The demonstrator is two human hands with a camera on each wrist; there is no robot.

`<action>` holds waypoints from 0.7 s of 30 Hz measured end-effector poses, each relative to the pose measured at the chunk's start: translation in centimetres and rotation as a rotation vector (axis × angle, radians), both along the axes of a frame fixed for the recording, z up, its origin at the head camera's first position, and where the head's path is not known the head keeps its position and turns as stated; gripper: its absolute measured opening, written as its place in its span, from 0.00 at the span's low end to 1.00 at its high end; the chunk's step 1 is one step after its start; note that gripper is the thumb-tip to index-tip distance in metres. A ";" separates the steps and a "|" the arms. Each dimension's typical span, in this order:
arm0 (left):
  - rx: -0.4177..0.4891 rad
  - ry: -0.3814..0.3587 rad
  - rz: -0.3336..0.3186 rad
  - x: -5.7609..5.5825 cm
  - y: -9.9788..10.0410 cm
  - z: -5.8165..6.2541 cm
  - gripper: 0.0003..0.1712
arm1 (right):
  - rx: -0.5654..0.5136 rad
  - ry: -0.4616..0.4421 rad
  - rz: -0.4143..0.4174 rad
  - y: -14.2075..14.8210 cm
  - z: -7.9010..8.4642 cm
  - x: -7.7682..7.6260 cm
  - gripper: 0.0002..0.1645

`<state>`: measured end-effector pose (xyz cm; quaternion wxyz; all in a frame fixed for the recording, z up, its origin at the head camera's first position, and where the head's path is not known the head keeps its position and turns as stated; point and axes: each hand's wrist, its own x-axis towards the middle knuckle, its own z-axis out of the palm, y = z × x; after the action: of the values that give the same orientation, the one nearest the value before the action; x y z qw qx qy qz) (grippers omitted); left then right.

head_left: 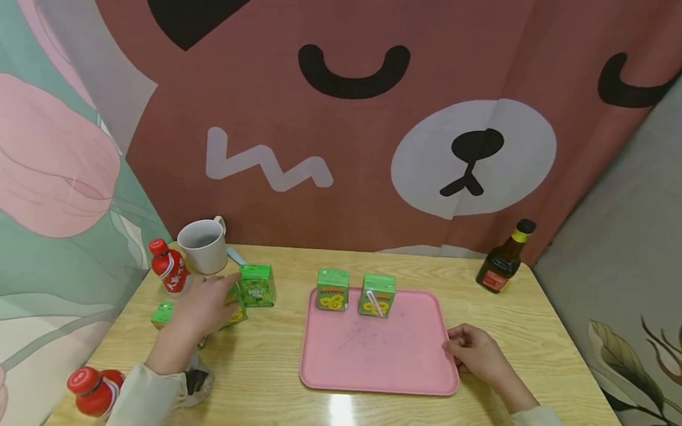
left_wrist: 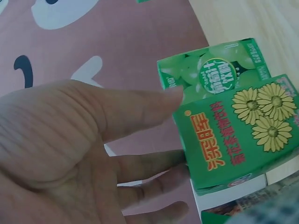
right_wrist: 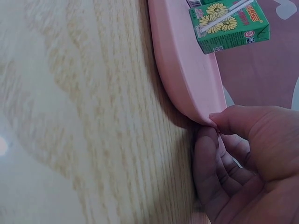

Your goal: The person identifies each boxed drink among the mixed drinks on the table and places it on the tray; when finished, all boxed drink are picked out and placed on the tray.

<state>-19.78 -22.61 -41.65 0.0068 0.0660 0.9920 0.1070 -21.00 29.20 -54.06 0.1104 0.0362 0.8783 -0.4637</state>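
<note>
Two green boxes (head_left: 333, 289) (head_left: 377, 295) on a pink tray (head_left: 379, 362)
Right hand (head_left: 474, 351) pinching the tray's edge — left hand (head_left: 202, 303) at a flower-printed carton (left_wrist: 233, 144), gripping or not, I cannot tell.

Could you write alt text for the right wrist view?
A right hand pinches the rim of a pink tray on a wood-grain table. A green carton with yellow flowers and a white straw is on the tray.
</note>
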 end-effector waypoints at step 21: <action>0.077 0.097 0.005 1.5 2.1 -1.4 0.30 | -0.012 0.020 0.014 0.0 0.2 0.0 0.16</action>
<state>-18.24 -20.55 -43.07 -0.0440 0.0689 0.9865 0.1416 -20.98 29.16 -53.88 0.1053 0.0246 0.8769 -0.4684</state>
